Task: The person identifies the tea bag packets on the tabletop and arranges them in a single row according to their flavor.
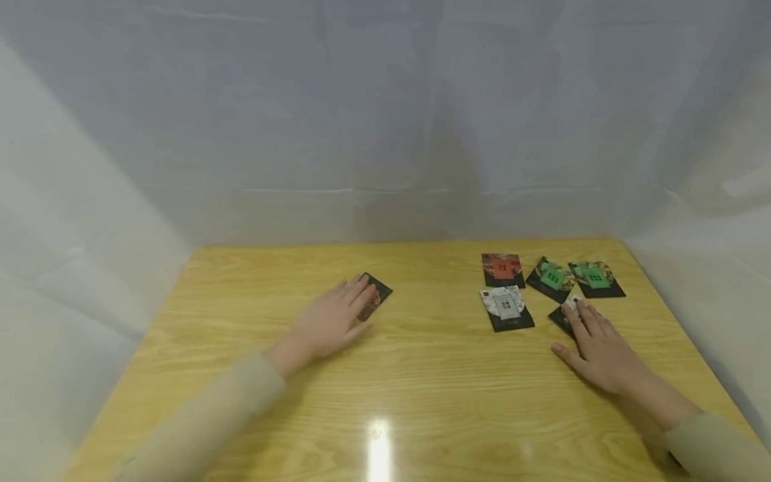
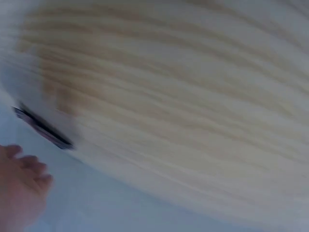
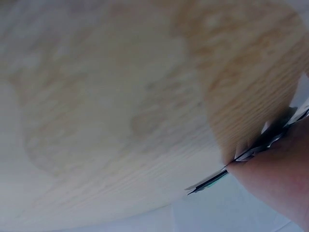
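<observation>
My left hand (image 1: 328,321) reaches over a flat red-and-black packet (image 1: 376,298) left of the table's middle, with fingers extended and partly covering it. In the left wrist view a gap shows between the fingers and that packet (image 2: 43,128). On the right, my right hand (image 1: 602,351) lies with outstretched fingers on a white-and-black packet (image 1: 561,320), most of which is hidden under them. Just left of this hand is another white-and-black packet (image 1: 507,308). Beyond it lie a red-and-black packet (image 1: 503,270) and two green-and-black packets, one tilted (image 1: 551,278) and one straighter (image 1: 596,278).
The packets lie on a yellow wooden table (image 1: 421,375) with rounded back corners. A pale cloth (image 1: 385,120) hangs behind it and along both sides. A bright light reflection shows near the front edge.
</observation>
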The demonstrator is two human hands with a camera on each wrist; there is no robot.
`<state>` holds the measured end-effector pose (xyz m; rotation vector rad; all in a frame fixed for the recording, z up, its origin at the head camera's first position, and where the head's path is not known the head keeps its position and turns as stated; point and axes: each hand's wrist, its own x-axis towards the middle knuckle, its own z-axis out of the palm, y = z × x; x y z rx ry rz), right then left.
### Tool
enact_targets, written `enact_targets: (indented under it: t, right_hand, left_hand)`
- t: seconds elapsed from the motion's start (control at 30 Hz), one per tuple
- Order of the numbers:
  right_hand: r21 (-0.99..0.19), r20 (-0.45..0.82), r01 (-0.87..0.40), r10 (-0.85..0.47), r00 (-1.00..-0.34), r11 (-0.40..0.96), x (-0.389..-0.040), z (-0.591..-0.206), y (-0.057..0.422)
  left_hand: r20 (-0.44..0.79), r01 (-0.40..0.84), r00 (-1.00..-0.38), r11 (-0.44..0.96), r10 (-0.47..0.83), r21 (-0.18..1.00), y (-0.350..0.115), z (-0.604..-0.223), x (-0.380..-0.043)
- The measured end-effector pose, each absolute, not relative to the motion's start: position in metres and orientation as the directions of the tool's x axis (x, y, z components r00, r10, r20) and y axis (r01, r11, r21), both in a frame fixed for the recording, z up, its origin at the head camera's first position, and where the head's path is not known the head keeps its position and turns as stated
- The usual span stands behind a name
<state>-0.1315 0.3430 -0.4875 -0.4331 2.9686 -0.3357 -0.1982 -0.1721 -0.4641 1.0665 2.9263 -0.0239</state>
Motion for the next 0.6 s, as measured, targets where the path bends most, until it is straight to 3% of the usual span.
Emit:
enact_targets:
  t: [0.13, 0.27, 0.6]
  right_hand:
    - [-0.228, -0.075, -0.276, -0.299, -0.951, 0.934, -0.132, -0.489, 0.344]
    - [-0.23, -0.077, -0.276, -0.3, -0.951, 0.933, -0.132, -0.488, 0.343]
    - [-0.233, -0.075, -0.272, -0.296, -0.952, 0.934, -0.131, -0.487, 0.342]
  left_hand:
    - [-0.003, 0.513, -0.858, 0.857, 0.514, 0.051, -0.147, -0.464, -0.194]
    - [-0.033, 0.418, -0.908, 0.908, 0.418, 0.024, -0.128, -0.467, -0.196]
    - [-0.17, 0.323, -0.933, 0.946, 0.318, -0.005, -0.107, -0.467, -0.196]
